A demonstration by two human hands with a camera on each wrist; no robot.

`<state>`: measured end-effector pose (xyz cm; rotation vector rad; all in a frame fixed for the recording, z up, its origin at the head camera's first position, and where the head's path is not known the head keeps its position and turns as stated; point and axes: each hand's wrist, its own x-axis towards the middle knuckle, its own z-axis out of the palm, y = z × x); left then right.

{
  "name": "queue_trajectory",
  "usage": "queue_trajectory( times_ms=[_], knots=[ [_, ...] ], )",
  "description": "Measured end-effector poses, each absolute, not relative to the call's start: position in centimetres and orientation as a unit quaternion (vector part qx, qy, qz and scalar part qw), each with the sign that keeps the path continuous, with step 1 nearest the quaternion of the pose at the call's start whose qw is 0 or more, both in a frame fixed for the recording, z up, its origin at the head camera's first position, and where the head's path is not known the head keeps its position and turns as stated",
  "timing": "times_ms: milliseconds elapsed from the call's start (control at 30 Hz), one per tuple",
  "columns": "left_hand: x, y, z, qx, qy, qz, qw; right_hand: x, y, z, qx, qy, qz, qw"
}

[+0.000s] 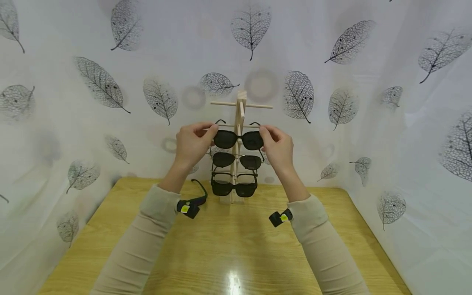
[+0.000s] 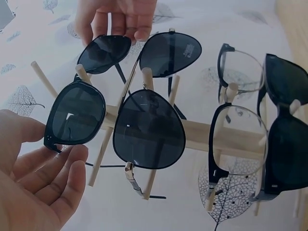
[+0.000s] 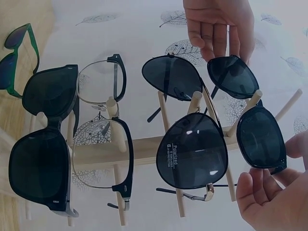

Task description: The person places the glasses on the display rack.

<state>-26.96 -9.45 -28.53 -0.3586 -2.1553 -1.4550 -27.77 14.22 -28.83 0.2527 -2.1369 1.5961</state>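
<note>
A pair of black-framed sunglasses (image 1: 225, 139) sits high on the wooden display stand (image 1: 241, 97), its bridge at a peg. My left hand (image 1: 194, 141) pinches its left outer corner between thumb and fingers. On the opposite corner, my right hand (image 1: 278, 146) grips in the same way. Just below hang aviator sunglasses (image 2: 149, 130) with dark lenses and a thin metal frame. Lower on the stand are clear-lensed glasses (image 3: 102, 154) with dark upper rims, then thick black sunglasses (image 3: 39, 166). Both hands are level with each other, above these lower pairs.
Another pair of sunglasses (image 1: 199, 200) lies on the wooden table (image 1: 221, 246), partly hidden behind my left wrist. A bare crossbar (image 1: 259, 106) tops the stand. Behind it hangs a white curtain (image 1: 206, 32) printed with leaves.
</note>
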Motion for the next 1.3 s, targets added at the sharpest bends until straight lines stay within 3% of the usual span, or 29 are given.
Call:
queue_trajectory(
  times_ms=[300,567,733,1000,1300],
  knots=[
    [-26.8,-9.5,-28.6,-0.134,-0.797,-0.529,0.26,-27.6,14.5,-29.0,0.098,-0.777,0.58,0.223],
    [-26.4,-10.0,-28.8,-0.133,-0.8,-0.527,0.253,-27.1,15.7,-29.4,0.105,-0.78,0.547,0.285],
    [-25.7,-10.7,-29.3,-0.148,-0.796,-0.526,0.262,-26.3,16.6,-30.1,0.104,-0.776,0.55,0.289],
    [-24.2,-12.1,-30.5,-0.146,-0.795,-0.522,0.27,-24.7,17.5,-31.8,0.125,-0.777,0.554,0.271],
    [-22.6,-13.9,-33.0,-0.127,-0.824,-0.503,0.23,-22.9,17.4,-34.7,0.15,-0.785,0.556,0.226]
  ],
)
